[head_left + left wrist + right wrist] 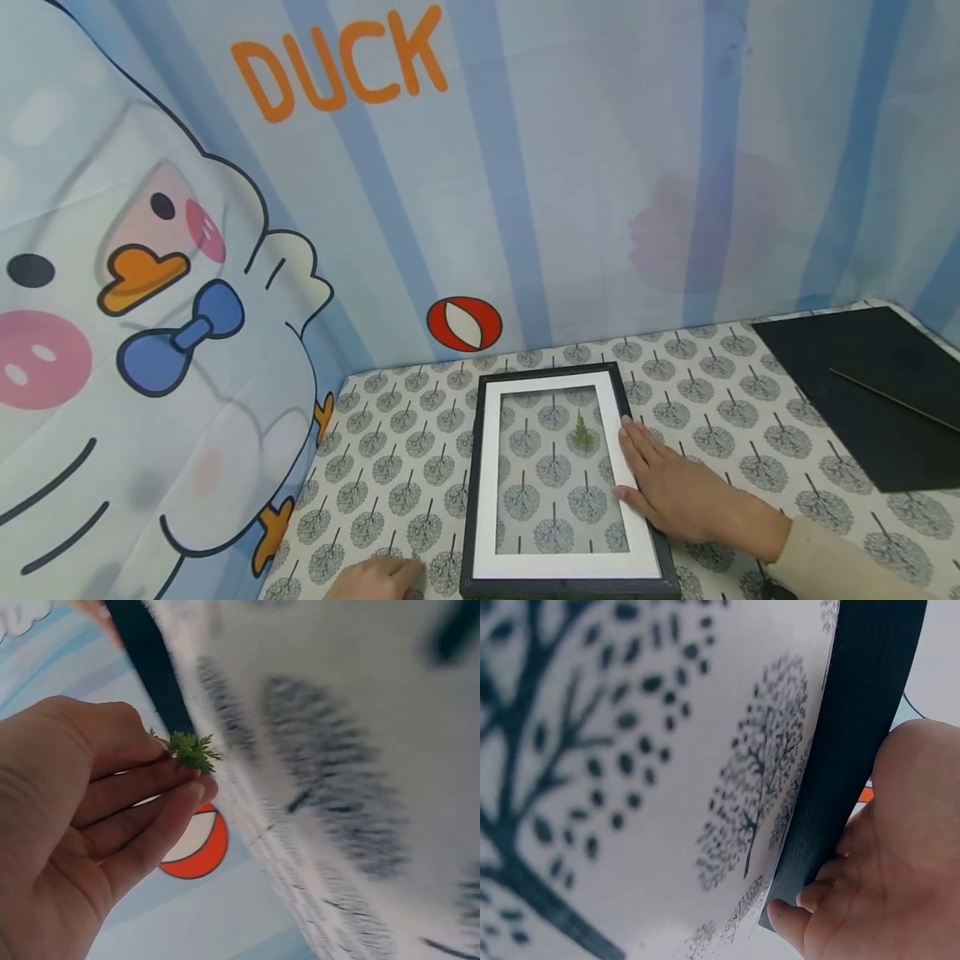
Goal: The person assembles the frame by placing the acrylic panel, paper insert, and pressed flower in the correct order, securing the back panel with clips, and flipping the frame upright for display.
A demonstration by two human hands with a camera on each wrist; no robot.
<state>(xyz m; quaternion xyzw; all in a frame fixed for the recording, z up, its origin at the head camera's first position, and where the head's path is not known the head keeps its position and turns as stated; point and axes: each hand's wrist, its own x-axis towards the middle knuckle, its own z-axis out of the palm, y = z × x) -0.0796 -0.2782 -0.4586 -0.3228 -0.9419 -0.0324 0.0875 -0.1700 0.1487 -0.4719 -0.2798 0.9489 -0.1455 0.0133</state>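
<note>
A picture frame [476, 475] with a black border and a white mat [487, 508] lies flat on the cloth. Inside its window, toward the upper right, is a green fern-like leaf [581, 435]. My right hand [678, 492] rests along the frame's right side, its fingers stretched over the border onto the mat. The right wrist view shows the frame's dark side edge [844, 742] against that hand. Left of the frame, low over the cloth, is my left hand [375, 579]. Between thumb and fingertips it pinches a small green leaf sprig [195, 752], its stem mostly hidden.
A black board [832, 433] lies at the right, with a thin brown stick [888, 400] across it. The tablecloth [405, 500] has a tree print. Behind it hangs a blue striped curtain [585, 208] with a printed duck.
</note>
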